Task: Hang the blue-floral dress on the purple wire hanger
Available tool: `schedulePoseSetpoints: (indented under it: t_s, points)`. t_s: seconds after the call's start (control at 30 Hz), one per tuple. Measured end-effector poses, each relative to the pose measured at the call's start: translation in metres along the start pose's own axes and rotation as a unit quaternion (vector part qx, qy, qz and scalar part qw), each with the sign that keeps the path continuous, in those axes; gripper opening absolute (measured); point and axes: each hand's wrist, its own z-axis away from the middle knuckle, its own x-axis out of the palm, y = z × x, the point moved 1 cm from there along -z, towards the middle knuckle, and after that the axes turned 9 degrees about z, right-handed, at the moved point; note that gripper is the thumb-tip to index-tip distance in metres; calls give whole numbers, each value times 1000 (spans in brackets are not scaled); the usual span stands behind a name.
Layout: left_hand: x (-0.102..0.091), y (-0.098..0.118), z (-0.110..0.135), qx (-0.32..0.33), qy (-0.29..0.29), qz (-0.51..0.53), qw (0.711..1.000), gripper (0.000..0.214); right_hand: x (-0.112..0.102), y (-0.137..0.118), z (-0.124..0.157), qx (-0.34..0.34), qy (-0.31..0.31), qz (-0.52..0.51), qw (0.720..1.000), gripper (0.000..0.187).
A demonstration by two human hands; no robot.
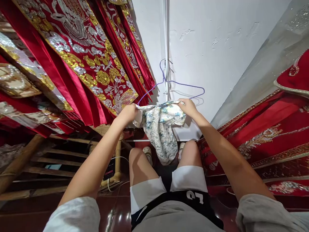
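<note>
A white garment with a blue-green floral print (160, 129) hangs down in front of my knees, its top edge stretched between my hands. My left hand (129, 113) is closed on its left end, and my right hand (189, 108) grips the right end. Behind the garment, a purple wire hanger (185, 84) hangs by its hook from a white vertical rail (166, 48) on the wall. The hanger's lower bar is hidden behind the cloth. I cannot tell whether the garment is on the hanger or only in front of it.
Red embroidered garments (101, 64) with gold and silver sequins hang at the left; more red beaded cloth (260, 141) is at the right. A bamboo rack (60, 153) stands low on the left, with a phone (109, 170) and white cable by it. The white wall (205, 42) is ahead.
</note>
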Motion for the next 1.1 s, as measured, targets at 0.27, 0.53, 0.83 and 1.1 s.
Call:
schedulePoseSetpoints:
  t_s: [0.27, 0.53, 0.83, 1.1]
  points:
    - [11, 7, -38, 105, 37, 108, 988, 35, -12, -1, 5, -49, -14, -124, 991, 27]
    - [15, -3, -51, -4, -65, 2, 998, 19, -16, -3, 5, -18, -5, -120, 993, 24]
    - [4, 19, -47, -48, 78, 26, 995, 36, -17, -10, 11, 4, -52, -222, 974, 22]
    - [12, 3, -48, -41, 82, 67, 994, 35, -17, -8, 9, 12, -57, -230, 971, 20]
